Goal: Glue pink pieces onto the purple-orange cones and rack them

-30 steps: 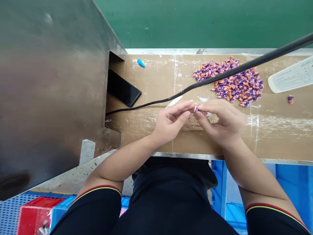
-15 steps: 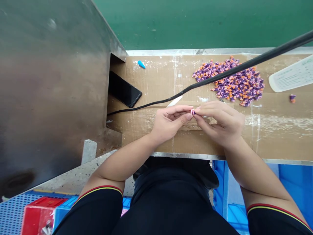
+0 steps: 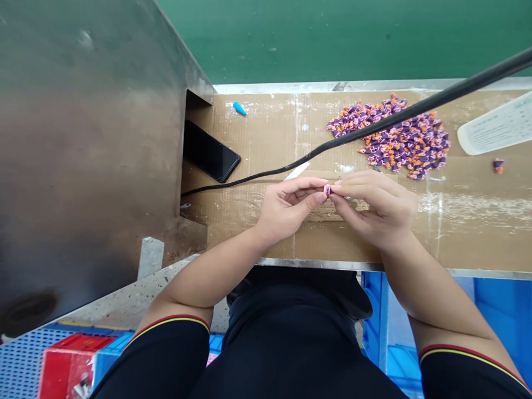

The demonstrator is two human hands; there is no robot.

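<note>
My left hand [image 3: 288, 208] and my right hand [image 3: 376, 208] meet above the cardboard-covered bench [image 3: 266, 238], their fingertips pinching a small pink and purple piece [image 3: 328, 190] from either side. Much of that piece is hidden by my fingers. Just beyond my right hand lies a heap of several small purple and orange twisted pieces [image 3: 390, 136]. A single similar piece [image 3: 497, 165] rests by itself further right. A thin white strip [image 3: 297, 172] pokes out past my left fingers.
A black cable [image 3: 332, 145] runs diagonally above the bench, over the heap. A black smartphone [image 3: 210, 151] lies face up at the left, with a blue cone-shaped piece [image 3: 239, 108] beyond it. A white printed card [image 3: 496, 124] lies at the right. A steel cabinet [image 3: 83, 138] stands at the left.
The small piece sits slightly lower and further left than a second ago. My hands have drawn a little closer around it.
</note>
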